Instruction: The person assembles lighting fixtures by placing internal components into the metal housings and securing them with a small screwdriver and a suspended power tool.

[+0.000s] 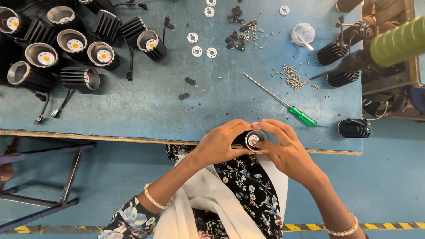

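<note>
Both hands meet at the blue table's [133, 110] near edge: left hand [220, 144] wraps the black lamp housing [251, 140] to steady it, right hand [285, 148] pinches its open rim; the green screwdriver [283, 102] lies within reach.

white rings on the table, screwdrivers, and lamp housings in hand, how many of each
white rings: 6
screwdrivers: 1
lamp housings held in the left hand and right hand: 1
total: 8
</note>
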